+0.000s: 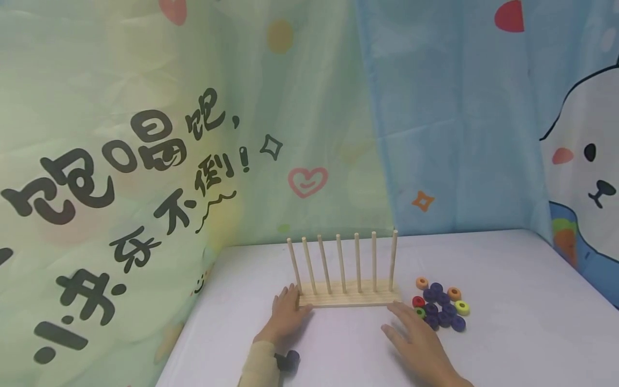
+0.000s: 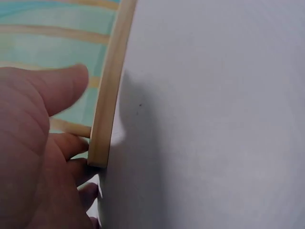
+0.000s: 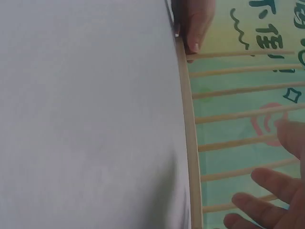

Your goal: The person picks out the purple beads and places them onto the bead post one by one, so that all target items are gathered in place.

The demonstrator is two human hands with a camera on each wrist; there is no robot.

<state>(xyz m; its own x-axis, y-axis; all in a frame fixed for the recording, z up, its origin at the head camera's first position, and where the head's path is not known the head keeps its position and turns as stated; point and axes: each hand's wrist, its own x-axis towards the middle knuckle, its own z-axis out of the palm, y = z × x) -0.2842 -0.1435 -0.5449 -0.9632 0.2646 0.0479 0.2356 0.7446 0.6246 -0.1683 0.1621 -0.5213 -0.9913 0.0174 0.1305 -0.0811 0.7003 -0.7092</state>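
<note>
Peg rack [image 1: 349,298]: pale unfinished wood, flat narrow base strip with seven thin round dowels in one row. Dowels roughly upright, the leftmost ones fanning slightly toward 11 o'clock in the head view. All seven bare.
Rack position: on the white worktop [image 1: 512,333], near its middle, long side facing the person, the backdrop behind it at 12 o'clock.
Rack close-up: left wrist view shows the base [image 2: 110,86] edge-on, plain light grain, square end, casting a soft shadow on the worktop. Right wrist view shows the base [image 3: 188,143] as a thin strip with the dowels running off toward 3 o'clock.
Left hand [image 1: 287,312]: at the rack's 9 o'clock end, fingers [image 2: 71,143] gently curled against the end of the base, thumb straight along the top side. Touching, not wrapped round it.
Right hand [image 1: 416,338]: at the rack's 3 o'clock end, palm down, fingers [image 3: 269,179] straight and slightly spread, tips at or just beside the base corner. Cannot tell if they actually touch.
Rings [image 1: 441,307]: loose cluster flat on the worktop just beside the rack at its 3 o'clock, at 1 o'clock from the right hand. Mostly dark purple, plus two orange, one red, one green, one yellow-green. Small fat discs with centre holes.
Backdrop [image 1: 145,161]: printed cloth, green with black characters on the left, blue with a cartoon animal on the right.
</note>
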